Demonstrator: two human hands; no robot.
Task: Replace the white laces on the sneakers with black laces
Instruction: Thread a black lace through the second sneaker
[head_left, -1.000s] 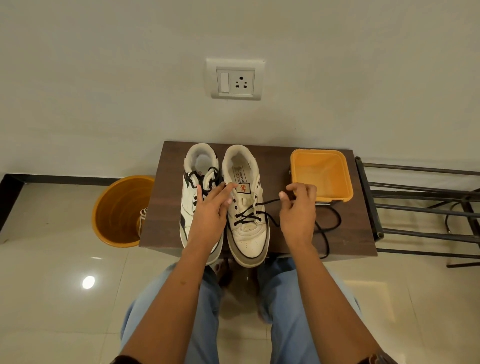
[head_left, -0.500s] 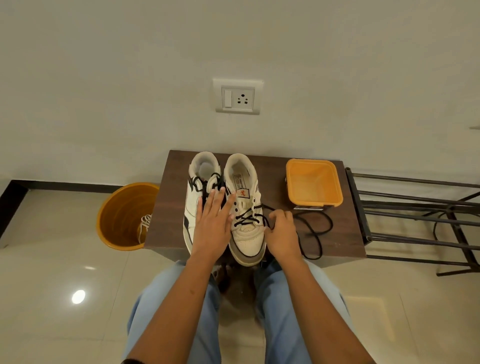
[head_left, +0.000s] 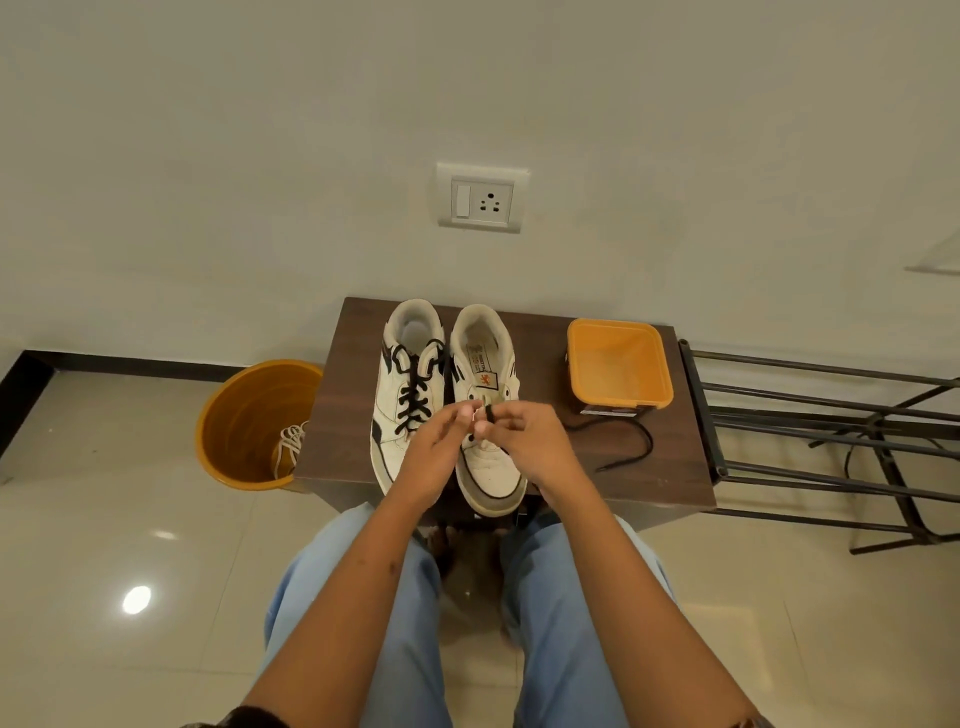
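Observation:
Two white sneakers stand side by side on a dark wooden table (head_left: 597, 499). The left sneaker (head_left: 408, 374) is laced in black up to its top eyelets. Only the lower eyelets of the right sneaker (head_left: 485, 358) carry the black lace (head_left: 631, 441), whose loose end trails across the table to the right. My right hand (head_left: 524, 441) pinches the lace over the right sneaker's middle. Right beside it, my left hand (head_left: 436, 452) hovers over the same spot, fingers bent toward the lace; whether it touches the lace I cannot tell. Both hands hide the shoe's lower lacing.
An orange plastic box (head_left: 615, 364) stands open on the table's right part. On the floor at the left is an orange bucket (head_left: 239, 415) with white laces (head_left: 288, 447) inside. A black metal rack (head_left: 831, 431) stands right of the table. A wall socket (head_left: 482, 197) is above.
My left hand lifted off the left sneaker and came to the right sneaker's middle. My right hand rose from the shoe's side to meet it, pinching the lace. The view shifted slightly.

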